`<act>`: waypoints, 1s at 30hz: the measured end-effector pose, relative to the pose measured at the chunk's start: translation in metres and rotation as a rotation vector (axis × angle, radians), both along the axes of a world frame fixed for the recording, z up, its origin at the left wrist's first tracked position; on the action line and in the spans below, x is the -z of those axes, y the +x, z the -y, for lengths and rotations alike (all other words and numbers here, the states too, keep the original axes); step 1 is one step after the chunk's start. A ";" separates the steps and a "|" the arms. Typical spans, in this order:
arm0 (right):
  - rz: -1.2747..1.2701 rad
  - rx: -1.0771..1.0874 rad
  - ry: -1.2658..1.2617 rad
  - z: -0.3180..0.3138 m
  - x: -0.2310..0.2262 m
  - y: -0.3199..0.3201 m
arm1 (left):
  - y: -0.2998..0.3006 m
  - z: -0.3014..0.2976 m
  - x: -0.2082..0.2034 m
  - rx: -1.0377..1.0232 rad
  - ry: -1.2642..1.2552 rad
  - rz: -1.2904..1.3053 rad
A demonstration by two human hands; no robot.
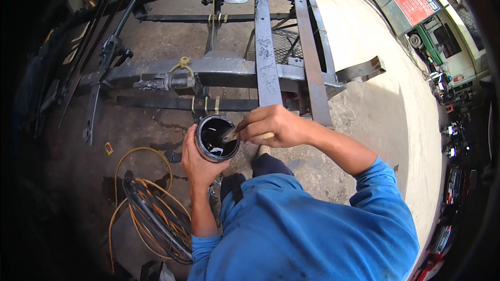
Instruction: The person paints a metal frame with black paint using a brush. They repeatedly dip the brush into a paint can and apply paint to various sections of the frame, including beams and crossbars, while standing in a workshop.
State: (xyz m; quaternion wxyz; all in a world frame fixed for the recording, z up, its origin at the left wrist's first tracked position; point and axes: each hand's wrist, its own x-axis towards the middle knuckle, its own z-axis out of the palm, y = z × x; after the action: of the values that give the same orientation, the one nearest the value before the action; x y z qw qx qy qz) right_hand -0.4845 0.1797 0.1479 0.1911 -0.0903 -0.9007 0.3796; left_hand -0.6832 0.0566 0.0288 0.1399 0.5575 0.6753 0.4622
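Note:
An open round can (212, 134) with black, glossy liquid paint in it is held up in front of my body. My left hand (197, 162) wraps around its left side and underside. Pinched in the fingers of my right hand (274, 126) is a paintbrush (266, 136) with a pale wooden handle. Its head reaches over the right rim into the can; the bristle tips are hard to make out against the dark paint. Just beyond the can lies a long flat metal bar (267, 47), partly coated black, across a grey steel frame (224, 67).
A rusty bar (307, 36) rests beside the flat bar. Yellow rope (182, 65) is tied on the frame. Coiled hoses and cables (156, 218) lie on the concrete floor at left. Parked motorcycles (453, 135) and a red-and-grey sign (411, 2) stand at right.

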 end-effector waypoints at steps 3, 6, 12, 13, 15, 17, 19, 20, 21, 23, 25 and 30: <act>0.170 -0.220 0.050 -0.010 0.005 0.009 | 0.000 -0.005 -0.008 0.029 -0.011 0.076; 0.140 -0.142 0.034 -0.014 -0.001 0.027 | 0.002 -0.013 -0.014 0.020 -0.046 0.085; 0.024 0.098 -0.085 -0.022 -0.039 0.078 | 0.012 -0.026 -0.011 0.095 0.010 0.185; 0.002 0.191 -0.114 -0.026 -0.044 0.089 | 0.012 -0.026 -0.011 0.108 0.036 0.209; 0.044 0.425 -0.239 -0.038 -0.055 0.120 | 0.012 -0.026 -0.012 0.111 0.030 0.203; -0.013 0.600 -0.374 -0.060 -0.058 0.152 | 0.013 -0.026 -0.012 0.122 0.118 0.213; 0.003 0.677 -0.497 -0.092 -0.060 0.186 | 0.013 -0.025 -0.014 0.091 0.119 0.216; 0.022 0.672 -0.457 -0.108 -0.060 0.202 | 0.015 -0.024 -0.014 0.081 0.123 0.233; 0.040 0.680 -0.412 -0.123 -0.059 0.216 | 0.017 -0.021 -0.014 0.073 0.124 0.245; 0.125 0.658 -0.427 -0.152 -0.054 0.236 | 0.025 -0.017 -0.011 0.048 0.134 0.288; 0.248 0.595 -0.453 -0.177 -0.047 0.249 | 0.033 -0.011 -0.007 -0.001 0.129 0.288; 0.403 0.453 -0.629 -0.225 -0.024 0.250 | 0.078 0.014 0.013 -0.089 0.095 0.286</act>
State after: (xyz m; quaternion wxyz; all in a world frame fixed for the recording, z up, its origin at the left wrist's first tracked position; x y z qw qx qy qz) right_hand -0.2341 0.4045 0.1722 0.0532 -0.4118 -0.7179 0.5587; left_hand -0.6051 0.0421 0.0162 0.1874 0.4614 0.6498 0.5742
